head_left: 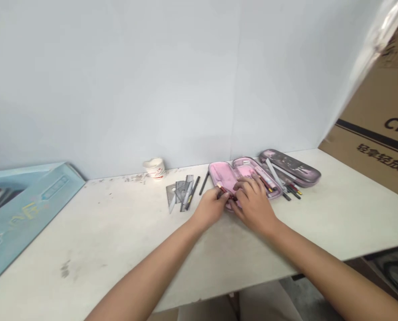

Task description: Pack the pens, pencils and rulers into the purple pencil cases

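An open pink pencil case (225,176) lies on the white table (125,240) near the wall. Its grey lid half (291,167) is folded out to the right. My left hand (210,207) is at the case's near left corner and pinches a dark red pen (226,192) between thumb and fingers. My right hand (254,203) lies over the case's front edge with its fingers curled down on the pens inside. Several pens and pencils (291,191) stick out over the case's right side.
Clear plastic rulers and set squares (180,192) lie left of the case, with a black pen (204,183) beside them. A crumpled paper cup (155,168) stands by the wall. A blue box (21,209) sits at the far left, a cardboard box (379,129) at the right.
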